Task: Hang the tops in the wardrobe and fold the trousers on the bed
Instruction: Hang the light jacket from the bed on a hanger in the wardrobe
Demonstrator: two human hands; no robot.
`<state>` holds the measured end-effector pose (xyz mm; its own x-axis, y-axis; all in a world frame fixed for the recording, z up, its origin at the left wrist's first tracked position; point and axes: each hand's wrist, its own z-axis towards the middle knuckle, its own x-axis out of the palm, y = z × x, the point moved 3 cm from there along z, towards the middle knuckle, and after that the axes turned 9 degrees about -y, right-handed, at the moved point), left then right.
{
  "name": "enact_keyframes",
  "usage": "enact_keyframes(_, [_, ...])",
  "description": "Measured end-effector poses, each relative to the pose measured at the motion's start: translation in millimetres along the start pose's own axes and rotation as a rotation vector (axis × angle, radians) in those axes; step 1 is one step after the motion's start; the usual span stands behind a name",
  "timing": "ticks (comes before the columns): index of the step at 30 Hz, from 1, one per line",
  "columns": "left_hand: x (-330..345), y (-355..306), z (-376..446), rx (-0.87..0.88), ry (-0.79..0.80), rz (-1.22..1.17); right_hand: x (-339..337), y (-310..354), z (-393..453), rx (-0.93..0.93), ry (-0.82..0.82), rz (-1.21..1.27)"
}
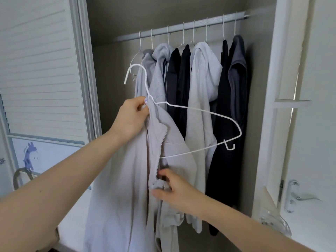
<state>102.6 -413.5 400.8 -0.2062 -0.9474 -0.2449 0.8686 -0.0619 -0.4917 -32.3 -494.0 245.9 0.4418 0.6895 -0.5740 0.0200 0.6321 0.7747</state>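
Note:
I hold a light grey zip-up top (127, 179) in front of the open wardrobe. My left hand (131, 117) pinches its collar together with the neck of a white wire hanger (209, 113). The hanger's left arm is inside the top; its right arm sticks out bare. My right hand (172, 190) grips the bunched zipper edge of the top lower down. Behind, the wardrobe rail (181, 27) carries several hung tops in grey, white and dark colours.
One bare white hanger (138, 53) hangs at the rail's left end. A louvred wardrobe door (36, 70) stands at the left. At the right is a white panel with a shelf (291, 103), and below it a door handle (294, 195).

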Motion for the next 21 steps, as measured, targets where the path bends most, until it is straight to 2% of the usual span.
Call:
enact_keyframes(2, [-10.9,6.8,0.7,0.029,-0.027,0.055,-8.1,-4.0,-3.0,-0.065,0.084,-0.081])
enact_keyframes(4, [-22.8,14.8,-0.3,0.044,-0.022,0.117,-26.3,-11.3,-7.3,-0.121,0.096,-0.226])
enact_keyframes(8, [-43.2,34.7,-2.6,0.038,0.019,0.202,-77.6,-20.7,-9.0,-0.384,-0.039,-0.712])
enact_keyframes(12, [-53.2,38.9,-2.4,0.077,0.053,0.195,-113.2,-26.0,-5.0,-0.535,-0.105,-0.767])
enact_keyframes(15, [-52.5,36.0,-5.8,0.147,0.098,0.215,-131.8,-25.1,1.2,-0.689,-0.198,-0.93])
enact_keyframes(18, [-51.1,41.7,-4.4,0.097,0.109,0.141,-146.0,-26.7,6.2,-0.664,-0.24,-1.18])
enact_keyframes(21, [-47.6,49.9,-2.6,-0.014,0.059,0.026,-144.9,-27.9,8.3,-0.618,-0.2,-1.273])
